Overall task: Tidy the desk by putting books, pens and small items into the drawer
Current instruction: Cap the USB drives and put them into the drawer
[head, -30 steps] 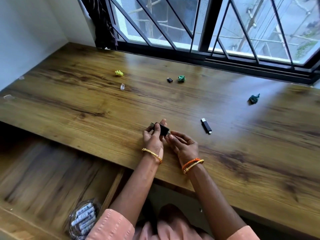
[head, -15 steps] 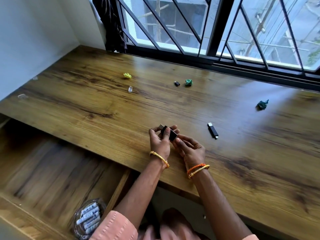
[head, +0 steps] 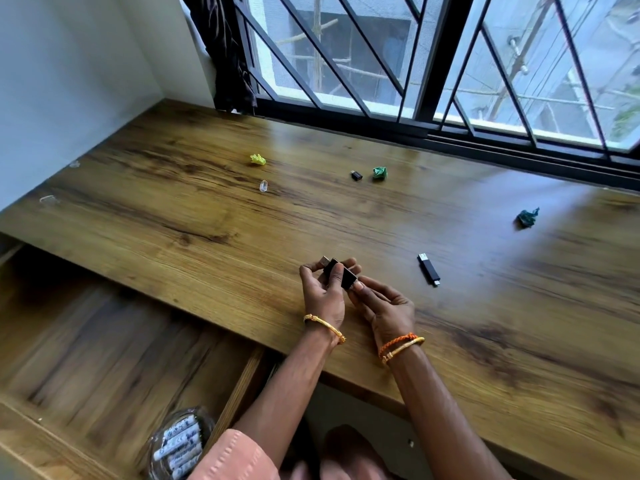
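In the head view, a small black adapter [head: 338,277] was held just above the desk [head: 450,341] near its front edge, pinched by the left hand [head: 323,292] while the fingertips of the right hand [head: 386,308] were pressed on its near end. The open drawer [head: 114,358] lay to the left, a bag of batteries [head: 180,445] inside. The piece would best be kept firmly pinched, carried left past the desk edge and lowered before release.
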`<state>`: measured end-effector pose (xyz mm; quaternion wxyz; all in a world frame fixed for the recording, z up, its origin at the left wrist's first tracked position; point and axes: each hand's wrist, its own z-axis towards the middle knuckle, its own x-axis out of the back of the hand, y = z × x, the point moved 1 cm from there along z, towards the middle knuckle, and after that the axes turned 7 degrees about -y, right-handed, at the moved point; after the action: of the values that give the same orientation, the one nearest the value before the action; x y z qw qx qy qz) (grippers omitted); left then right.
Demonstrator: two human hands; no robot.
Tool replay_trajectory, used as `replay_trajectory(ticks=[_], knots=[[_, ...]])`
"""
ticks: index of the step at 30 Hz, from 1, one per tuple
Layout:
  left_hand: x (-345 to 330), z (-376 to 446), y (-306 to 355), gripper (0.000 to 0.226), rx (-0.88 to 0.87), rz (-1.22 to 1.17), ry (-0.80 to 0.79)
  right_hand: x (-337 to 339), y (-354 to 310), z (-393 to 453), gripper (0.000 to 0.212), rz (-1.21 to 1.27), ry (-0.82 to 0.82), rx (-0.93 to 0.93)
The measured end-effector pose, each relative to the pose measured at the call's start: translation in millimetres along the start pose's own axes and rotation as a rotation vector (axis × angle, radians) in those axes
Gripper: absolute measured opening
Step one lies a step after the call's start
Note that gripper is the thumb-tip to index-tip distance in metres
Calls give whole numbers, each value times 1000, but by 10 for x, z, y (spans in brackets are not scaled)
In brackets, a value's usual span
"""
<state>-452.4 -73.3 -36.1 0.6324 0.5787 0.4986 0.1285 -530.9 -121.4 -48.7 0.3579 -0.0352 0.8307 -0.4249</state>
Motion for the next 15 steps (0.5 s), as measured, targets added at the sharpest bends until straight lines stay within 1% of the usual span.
replay_trajectory(ticks=[2, 5, 7, 10, 15], knots=[[11, 7, 2, 20, -3, -4, 6, -7, 6, 5, 28, 1, 0, -5], [-9, 6, -3, 21, -7, -15, 40, -10, -4, 15, 20, -7, 0, -40], [-29, 4, -4, 21, -4, -24, 49, -5, -7, 21, 20, -2, 1, -42], [-41, 11, 22, 21, 8, -39, 23, -17, -9, 32, 22, 14, 15, -26], [-33, 37, 18, 21, 12, -3, -25, 0, -14, 39, 19, 16, -11, -17]])
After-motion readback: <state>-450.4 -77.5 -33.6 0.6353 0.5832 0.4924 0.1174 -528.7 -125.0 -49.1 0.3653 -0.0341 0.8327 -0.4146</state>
